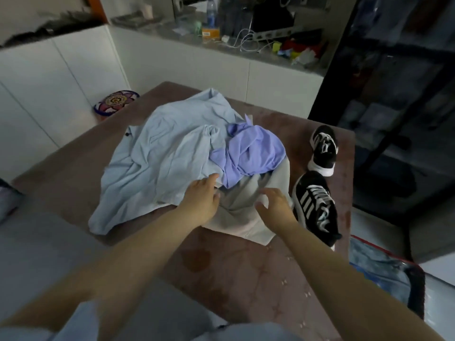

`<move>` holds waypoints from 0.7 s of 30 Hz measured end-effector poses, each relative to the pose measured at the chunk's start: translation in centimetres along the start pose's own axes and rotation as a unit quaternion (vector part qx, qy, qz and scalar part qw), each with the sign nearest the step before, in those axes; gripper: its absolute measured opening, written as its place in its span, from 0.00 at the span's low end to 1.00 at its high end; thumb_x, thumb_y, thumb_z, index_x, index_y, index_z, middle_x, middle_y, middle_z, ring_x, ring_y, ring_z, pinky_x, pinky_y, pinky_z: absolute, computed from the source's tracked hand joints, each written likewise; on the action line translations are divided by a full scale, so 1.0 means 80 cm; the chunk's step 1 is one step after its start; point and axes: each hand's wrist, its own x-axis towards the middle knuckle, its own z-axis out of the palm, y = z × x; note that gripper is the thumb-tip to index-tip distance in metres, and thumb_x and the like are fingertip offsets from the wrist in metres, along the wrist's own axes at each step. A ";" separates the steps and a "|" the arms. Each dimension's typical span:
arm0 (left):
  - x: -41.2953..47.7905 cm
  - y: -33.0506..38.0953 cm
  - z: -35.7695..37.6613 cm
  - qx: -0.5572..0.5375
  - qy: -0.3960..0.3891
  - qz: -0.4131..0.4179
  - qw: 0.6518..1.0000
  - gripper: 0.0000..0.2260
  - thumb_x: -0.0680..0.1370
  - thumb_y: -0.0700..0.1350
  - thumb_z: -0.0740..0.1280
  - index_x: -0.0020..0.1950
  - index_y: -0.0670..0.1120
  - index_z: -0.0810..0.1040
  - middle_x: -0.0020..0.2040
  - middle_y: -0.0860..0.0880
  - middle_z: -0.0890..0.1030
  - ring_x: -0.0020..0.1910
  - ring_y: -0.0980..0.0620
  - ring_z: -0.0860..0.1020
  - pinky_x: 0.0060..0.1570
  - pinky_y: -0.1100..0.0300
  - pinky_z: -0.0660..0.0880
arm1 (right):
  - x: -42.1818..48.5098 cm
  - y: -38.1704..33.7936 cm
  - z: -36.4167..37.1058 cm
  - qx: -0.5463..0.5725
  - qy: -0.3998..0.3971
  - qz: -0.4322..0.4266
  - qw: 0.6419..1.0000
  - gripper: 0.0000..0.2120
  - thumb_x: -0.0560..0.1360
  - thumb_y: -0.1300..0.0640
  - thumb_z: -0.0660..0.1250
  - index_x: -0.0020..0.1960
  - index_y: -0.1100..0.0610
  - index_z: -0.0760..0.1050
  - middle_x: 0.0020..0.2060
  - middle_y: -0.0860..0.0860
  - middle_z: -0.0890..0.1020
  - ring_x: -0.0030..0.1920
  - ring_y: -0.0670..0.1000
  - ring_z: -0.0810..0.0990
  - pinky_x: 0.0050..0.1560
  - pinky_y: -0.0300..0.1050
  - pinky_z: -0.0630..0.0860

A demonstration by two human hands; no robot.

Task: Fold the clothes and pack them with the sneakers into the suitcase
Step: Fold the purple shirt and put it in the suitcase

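On a reddish-brown table (234,279), three garments are lying heaped: a pale blue shirt (157,153) spreading leftward, a lilac top (251,151) sitting over a beige garment (246,205). The left hand (202,200) and right hand (277,205) are reaching open-fingered over the beige cloth, gripping nothing. Two black-and-white sneakers (316,205) are sitting near the right edge; a suitcase (384,269) is showing blue lining below.

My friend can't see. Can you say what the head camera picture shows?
A person's left hand and right hand reach onto a heap of unfolded clothes on a brown table: a light blue shirt, a purple top and a pale grey garment. To its right lie a near sneaker and a far sneaker, black and white.
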 end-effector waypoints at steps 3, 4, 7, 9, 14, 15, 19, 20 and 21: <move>0.021 -0.022 -0.016 -0.022 0.039 -0.037 0.998 0.24 0.78 0.41 0.60 0.73 0.41 0.58 0.64 0.40 0.73 0.63 0.41 0.70 0.62 0.56 0.61 | 0.076 -0.009 0.006 -0.049 -0.021 0.002 0.999 0.18 0.75 0.57 0.64 0.64 0.58 0.71 0.63 0.58 0.72 0.64 0.57 0.69 0.63 0.44 0.64; 0.027 -0.028 -0.020 -0.029 0.044 -0.045 0.998 0.25 0.78 0.41 0.61 0.73 0.41 0.57 0.65 0.41 0.73 0.63 0.41 0.70 0.62 0.57 0.61 | 0.097 -0.012 0.008 -0.063 -0.020 0.004 0.998 0.18 0.75 0.56 0.64 0.64 0.58 0.71 0.62 0.58 0.72 0.63 0.58 0.70 0.62 0.46 0.66; 0.047 -0.042 -0.027 -0.038 0.039 -0.040 0.998 0.26 0.78 0.40 0.62 0.74 0.40 0.57 0.66 0.43 0.72 0.64 0.42 0.70 0.64 0.57 0.61 | 0.151 -0.019 0.019 -0.095 -0.022 0.025 0.995 0.21 0.74 0.53 0.65 0.66 0.55 0.68 0.62 0.58 0.71 0.61 0.60 0.72 0.58 0.49 0.70; 0.066 -0.050 -0.029 -0.042 0.034 -0.021 0.998 0.26 0.78 0.41 0.62 0.74 0.41 0.56 0.66 0.44 0.72 0.64 0.43 0.70 0.64 0.59 0.60 | 0.175 -0.020 0.025 -0.141 -0.021 0.051 0.988 0.23 0.75 0.53 0.64 0.69 0.56 0.65 0.63 0.57 0.70 0.62 0.60 0.71 0.58 0.51 0.69; 0.140 -0.058 -0.040 -0.069 0.016 0.033 0.997 0.25 0.78 0.41 0.62 0.74 0.40 0.57 0.66 0.41 0.71 0.64 0.42 0.69 0.63 0.56 0.61 | 0.189 -0.013 0.021 -0.145 0.014 0.058 0.988 0.11 0.76 0.60 0.61 0.55 0.56 0.78 0.51 0.57 0.82 0.52 0.60 0.78 0.52 0.46 0.71; 0.158 -0.058 -0.041 -0.075 0.012 0.038 0.996 0.25 0.78 0.41 0.62 0.73 0.40 0.57 0.66 0.41 0.71 0.64 0.41 0.69 0.63 0.55 0.62 | 0.179 -0.014 0.013 -0.101 0.019 0.057 0.993 0.09 0.75 0.59 0.62 0.52 0.57 0.79 0.48 0.57 0.83 0.50 0.60 0.79 0.49 0.45 0.72; 0.231 -0.047 -0.040 -0.116 0.023 0.040 0.992 0.25 0.78 0.43 0.64 0.73 0.40 0.61 0.67 0.39 0.71 0.65 0.41 0.70 0.64 0.54 0.65 | 0.100 -0.026 -0.032 -0.019 -0.048 0.021 0.998 0.05 0.72 0.56 0.70 0.46 0.56 0.83 0.39 0.46 0.84 0.40 0.43 0.79 0.45 0.37 0.71; 0.247 -0.042 -0.036 -0.128 0.025 0.045 0.990 0.25 0.78 0.44 0.64 0.72 0.41 0.61 0.67 0.39 0.70 0.65 0.40 0.70 0.64 0.53 0.65 | 0.073 -0.027 -0.040 -0.022 -0.085 0.025 0.996 0.05 0.71 0.56 0.70 0.45 0.55 0.83 0.36 0.40 0.83 0.39 0.39 0.77 0.44 0.32 0.70; 0.260 -0.035 -0.031 -0.138 0.021 0.052 0.989 0.25 0.77 0.45 0.65 0.72 0.42 0.62 0.67 0.38 0.70 0.65 0.40 0.70 0.64 0.53 0.65 | 0.048 -0.027 -0.045 -0.033 -0.120 0.031 0.992 0.04 0.71 0.56 0.70 0.45 0.53 0.83 0.32 0.35 0.80 0.40 0.36 0.76 0.42 0.28 0.69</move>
